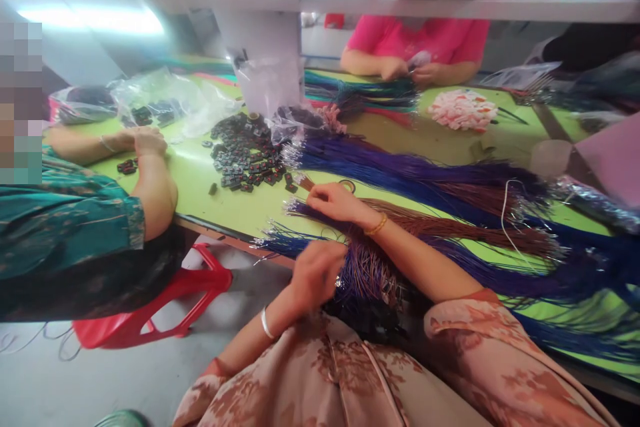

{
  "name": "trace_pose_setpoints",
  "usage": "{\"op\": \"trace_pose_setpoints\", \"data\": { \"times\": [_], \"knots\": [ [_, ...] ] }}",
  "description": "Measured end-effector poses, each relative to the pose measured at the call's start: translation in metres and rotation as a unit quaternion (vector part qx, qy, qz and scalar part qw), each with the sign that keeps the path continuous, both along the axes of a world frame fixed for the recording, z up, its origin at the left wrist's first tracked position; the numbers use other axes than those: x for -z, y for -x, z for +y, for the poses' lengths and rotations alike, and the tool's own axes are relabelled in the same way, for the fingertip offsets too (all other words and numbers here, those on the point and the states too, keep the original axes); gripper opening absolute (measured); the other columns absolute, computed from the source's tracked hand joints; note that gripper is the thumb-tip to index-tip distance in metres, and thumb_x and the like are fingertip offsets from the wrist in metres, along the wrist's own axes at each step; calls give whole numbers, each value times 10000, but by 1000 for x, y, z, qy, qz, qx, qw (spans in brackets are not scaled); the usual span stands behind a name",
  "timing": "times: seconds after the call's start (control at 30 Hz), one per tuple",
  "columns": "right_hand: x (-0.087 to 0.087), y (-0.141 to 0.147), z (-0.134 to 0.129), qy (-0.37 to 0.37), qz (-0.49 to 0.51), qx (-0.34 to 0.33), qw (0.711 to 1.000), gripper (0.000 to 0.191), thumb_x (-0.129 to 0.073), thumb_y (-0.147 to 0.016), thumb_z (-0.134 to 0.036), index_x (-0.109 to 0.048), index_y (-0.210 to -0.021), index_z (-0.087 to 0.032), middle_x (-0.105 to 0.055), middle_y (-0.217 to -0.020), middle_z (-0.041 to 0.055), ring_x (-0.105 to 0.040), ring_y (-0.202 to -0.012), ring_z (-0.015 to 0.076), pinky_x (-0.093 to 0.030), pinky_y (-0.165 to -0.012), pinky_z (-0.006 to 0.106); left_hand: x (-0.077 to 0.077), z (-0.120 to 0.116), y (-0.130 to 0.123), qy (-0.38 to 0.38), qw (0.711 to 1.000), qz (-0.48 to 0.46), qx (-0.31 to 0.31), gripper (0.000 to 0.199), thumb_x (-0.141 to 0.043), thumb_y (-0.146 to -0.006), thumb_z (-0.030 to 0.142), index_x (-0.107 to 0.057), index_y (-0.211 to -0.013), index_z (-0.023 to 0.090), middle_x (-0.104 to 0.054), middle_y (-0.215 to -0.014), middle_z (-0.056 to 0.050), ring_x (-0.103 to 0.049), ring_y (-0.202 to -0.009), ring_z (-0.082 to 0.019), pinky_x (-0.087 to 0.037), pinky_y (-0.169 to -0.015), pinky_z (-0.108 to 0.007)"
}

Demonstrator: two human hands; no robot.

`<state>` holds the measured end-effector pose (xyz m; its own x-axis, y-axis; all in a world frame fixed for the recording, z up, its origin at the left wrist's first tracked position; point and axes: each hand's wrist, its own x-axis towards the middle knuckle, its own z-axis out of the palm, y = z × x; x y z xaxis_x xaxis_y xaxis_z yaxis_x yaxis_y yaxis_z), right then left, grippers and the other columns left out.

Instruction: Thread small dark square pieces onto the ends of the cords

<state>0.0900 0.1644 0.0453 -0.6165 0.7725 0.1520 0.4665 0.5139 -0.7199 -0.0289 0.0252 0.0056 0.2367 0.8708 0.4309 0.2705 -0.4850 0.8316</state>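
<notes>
Resting at brown wires (443, 227) on table (227, 209), right hand (336, 203) has fingers curled; pinch or not, can't tell. Left hand (317, 271) blurred, fingers bent in, beside purple wires (369, 272) before shirt (337, 360); grip unclear too. Risk: wires overlap, so tugging one could snag others. Blue wires (299, 234) lie near table edge; careless brush could drag them off, bending silvery tips (262, 239).

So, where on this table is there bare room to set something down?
One bare patch of the green table lies between the black pieces and the near edge, left of the blue wire tips. Another lies between the purple wires and the pink pile. It is crowded around the left hand and right hand, and rightward along the brown wires.
</notes>
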Motion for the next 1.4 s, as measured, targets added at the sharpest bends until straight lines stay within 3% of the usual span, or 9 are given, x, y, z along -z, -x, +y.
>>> {"op": "trace_pose_setpoints", "data": {
  "times": [0.1, 0.23, 0.37, 0.5, 0.67, 0.87, 1.0, 1.13, 1.4],
  "knots": [
    [1, 15, -9, -3, -92, -61, 994, 166, -525, -805, -163, -677, -746, -131, -684, -742, 30, -538, -644, 112, -353, -632, 220, -1, -14, -22, -81, 960, 167, 207, 294, -477, -918, 289, -623, -1149, 180, -690, -1001, -134, -638, -898, -226, -511, -829, -373],
    [14, 37, -29, -23, -216, -46, 975, 164, -533, -817, -195, -690, -815, -146, -708, -831, 86, -601, -725, 167, -373, -634, 252, 1, -19, -32, -117, 943, 213, 228, 373, -463, -924, 348, -597, -1190, 123, -692, -1025, -170, -642, -901, -246, -517, -816, -386],
    [27, 46, -36, -30, -254, -30, 966, 163, -535, -849, -232, -679, -880, -163, -705, -908, 96, -628, -799, 193, -416, -663, 266, -10, -4, -5, -45, 983, 77, 159, 296, -602, -842, 339, -677, -1101, 217, -689, -1072, -124, -632, -966, -254, -484, -896, -381],
    [34, 48, -39, -24, -275, -26, 961, 184, -510, -883, -233, -662, -908, -134, -697, -925, 132, -635, -842, 213, -453, -729, 288, -19, 59, 43, 48, 995, -46, -73, 182, -641, -796, 235, -730, -954, 225, -674, -942, -102, -595, -990, -257, -413, -971, -360],
    [32, 46, -44, -66, -282, -22, 957, 232, -414, -920, -237, -609, -1009, -147, -670, -1044, 130, -632, -926, 232, -451, -754, 305, -2, 152, 78, 72, 953, 238, -172, 163, -564, -813, 198, -700, -904, 198, -603, -891, -109, -583, -897, -268, -418, -875, -380],
    [32, 44, -41, -85, -305, -51, 947, 246, -389, -934, -239, -597, -1013, -134, -664, -1061, 147, -634, -929, 245, -437, -749, 309, 16, 176, 79, 59, 896, 386, -212, 205, -593, -800, 246, -641, -991, 190, -573, -941, -127, -568, -924, -303, -415, -813, -399],
    [34, 43, -40, -93, -314, -55, 943, 254, -383, -940, -239, -578, -1040, -112, -664, -1035, 162, -641, -904, 251, -434, -737, 312, 9, 173, 97, 66, 937, 260, -225, 223, -624, -733, 145, -631, -953, 183, -564, -996, -107, -566, -867, -239, -431, -832, -381],
    [31, 42, -42, -85, -306, -48, 947, 256, -376, -956, -272, -559, -1050, -119, -670, -1026, 155, -648, -886, 241, -432, -729, 301, -2, 161, 122, 106, 973, -29, -203, 328, -688, -651, 116, -634, -967, 183, -598, -980, -59, -567, -801, -158, -464, -790, -303],
    [27, 43, -43, -84, -321, -56, 942, 207, -389, -924, -198, -564, -1010, -131, -678, -983, 146, -653, -881, 248, -412, -683, 293, -16, 107, 136, 229, 899, -342, -152, 376, -750, -606, 120, -676, -964, 204, -658, -932, -27, -621, -792, -124, -484, -673, -217]
  ]
}}
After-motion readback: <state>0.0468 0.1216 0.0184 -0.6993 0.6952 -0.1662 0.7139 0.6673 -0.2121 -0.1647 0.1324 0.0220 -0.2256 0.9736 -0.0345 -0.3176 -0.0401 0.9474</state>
